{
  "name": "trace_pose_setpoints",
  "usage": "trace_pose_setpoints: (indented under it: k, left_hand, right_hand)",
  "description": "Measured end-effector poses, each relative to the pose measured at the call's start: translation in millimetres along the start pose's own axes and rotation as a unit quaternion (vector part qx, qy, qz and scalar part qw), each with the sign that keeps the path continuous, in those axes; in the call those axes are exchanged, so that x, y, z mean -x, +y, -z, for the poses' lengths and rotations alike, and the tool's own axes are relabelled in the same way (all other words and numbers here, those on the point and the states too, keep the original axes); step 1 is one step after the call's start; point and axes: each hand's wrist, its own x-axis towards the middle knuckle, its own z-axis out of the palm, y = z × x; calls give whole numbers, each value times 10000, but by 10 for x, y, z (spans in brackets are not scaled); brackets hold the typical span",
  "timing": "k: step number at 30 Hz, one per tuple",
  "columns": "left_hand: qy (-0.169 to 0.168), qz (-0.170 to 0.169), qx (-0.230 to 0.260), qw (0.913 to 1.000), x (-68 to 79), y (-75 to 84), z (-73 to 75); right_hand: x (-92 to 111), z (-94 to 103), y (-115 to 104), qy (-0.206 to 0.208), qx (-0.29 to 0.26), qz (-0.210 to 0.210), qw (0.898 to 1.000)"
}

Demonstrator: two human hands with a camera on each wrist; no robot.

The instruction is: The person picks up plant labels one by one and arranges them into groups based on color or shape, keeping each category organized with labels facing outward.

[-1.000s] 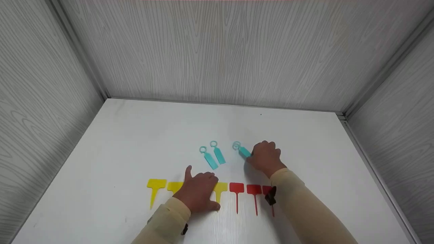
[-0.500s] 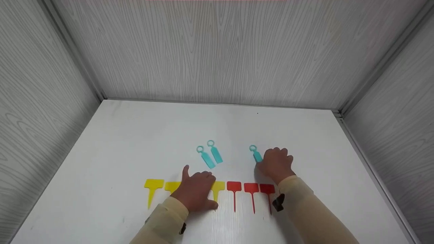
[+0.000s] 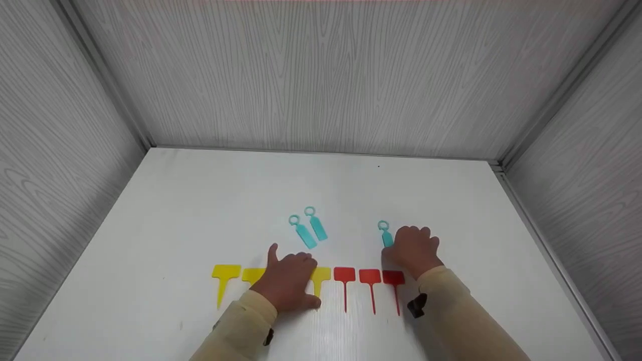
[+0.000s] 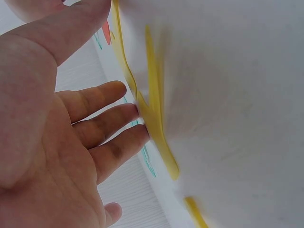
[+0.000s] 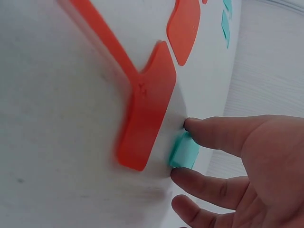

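My right hand (image 3: pixel 414 250) pinches a teal ring tag (image 3: pixel 386 237) between thumb and a finger, above the red row. In the right wrist view that tag (image 5: pixel 185 151) sits between the two fingertips, close to the white surface; whether a second lies under it I cannot tell. My left hand (image 3: pixel 288 283) lies over the yellow T-shaped plant labels, fingers extended, covering part of the middle label (image 3: pixel 253 275). In the left wrist view its fingertips meet the edge of a yellow label (image 4: pixel 159 135). Its thumb reaches to the right-hand yellow label (image 3: pixel 321 274).
Two more teal ring tags (image 3: pixel 318 228) lie side by side behind the left hand. Three red T-shaped plant labels (image 3: pixel 344 275) continue the row, stems toward me. A yellow label (image 3: pixel 226 271) ends it at the left. Grey wood-grain panels (image 3: pixel 321 75) enclose the white table (image 3: pixel 200 200).
My right hand has moved right and slightly nearer with the teal tag, which has turned more upright. One ring shows there where two overlapped before. My left hand has stayed on the yellow labels.
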Motion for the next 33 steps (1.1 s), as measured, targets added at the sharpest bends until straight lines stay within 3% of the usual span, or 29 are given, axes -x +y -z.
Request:
trace_pose_setpoints:
  k: [33]
  left_hand:
    - [-54, 93, 79, 9999, -37, -13, 23]
  right_hand:
    - [91, -18, 1, 144, 397, 247, 9988]
